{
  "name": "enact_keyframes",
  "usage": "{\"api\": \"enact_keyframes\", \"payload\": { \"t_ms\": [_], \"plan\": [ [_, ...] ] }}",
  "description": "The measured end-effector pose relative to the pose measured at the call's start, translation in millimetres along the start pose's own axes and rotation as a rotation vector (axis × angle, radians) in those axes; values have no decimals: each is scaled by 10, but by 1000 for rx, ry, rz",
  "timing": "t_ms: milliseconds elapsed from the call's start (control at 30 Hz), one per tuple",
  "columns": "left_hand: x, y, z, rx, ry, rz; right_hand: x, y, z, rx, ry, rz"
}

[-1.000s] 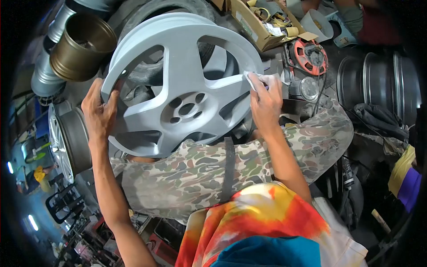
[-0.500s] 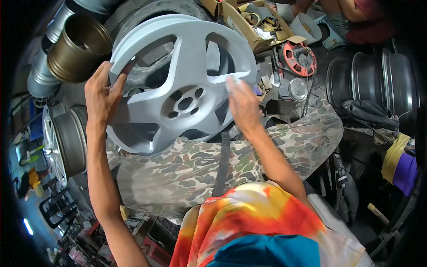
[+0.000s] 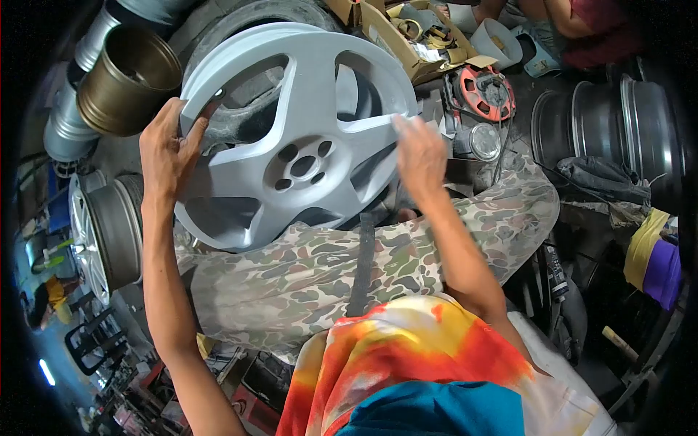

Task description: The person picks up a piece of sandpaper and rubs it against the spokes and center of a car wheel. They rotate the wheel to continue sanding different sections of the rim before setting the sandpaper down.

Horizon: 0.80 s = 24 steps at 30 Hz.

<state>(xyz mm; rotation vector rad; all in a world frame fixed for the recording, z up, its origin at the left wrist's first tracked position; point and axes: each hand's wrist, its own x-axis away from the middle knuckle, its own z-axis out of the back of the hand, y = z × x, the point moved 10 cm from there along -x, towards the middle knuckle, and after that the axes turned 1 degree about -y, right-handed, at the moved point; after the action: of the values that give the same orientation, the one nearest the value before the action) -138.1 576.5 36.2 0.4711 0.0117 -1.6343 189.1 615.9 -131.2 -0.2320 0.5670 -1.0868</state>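
A grey five-spoke wheel rim [image 3: 305, 145] stands tilted against the camouflage-covered lap [image 3: 291, 283], its face toward me. At its left edge my left hand [image 3: 167, 149] grips the outer lip, thumb on the near side and fingers wrapped round behind. My right hand [image 3: 422, 156] is at the right edge of the rim, where a spoke meets the lip. Its fingers are bent together and blurred, with a small pale piece at the fingertips that I cannot make out.
Behind the rim lies a tyre [image 3: 247, 109]. Bronze and silver barrels [image 3: 131, 80] stand at upper left, another wheel [image 3: 109, 232] below them. A box of tape rolls [image 3: 385, 36], a red reel [image 3: 483, 94] and dark rims [image 3: 596, 123] are beyond. Another person [image 3: 582, 22] sits at upper right.
My right hand has moved right, from the inner part of the spoke to the rim's outer edge. My left hand and the rim have hardly moved.
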Motion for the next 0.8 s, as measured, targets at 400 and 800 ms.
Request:
{"api": "enact_keyframes", "payload": {
  "t_ms": [400,800],
  "plan": [
    [-63,70,-76,-10,22,-22,-352,92,-125,259,-140,223],
    [-186,-82,-100,-31,52,-93,-438,-68,-116,305,-84,562]
  ]
}}
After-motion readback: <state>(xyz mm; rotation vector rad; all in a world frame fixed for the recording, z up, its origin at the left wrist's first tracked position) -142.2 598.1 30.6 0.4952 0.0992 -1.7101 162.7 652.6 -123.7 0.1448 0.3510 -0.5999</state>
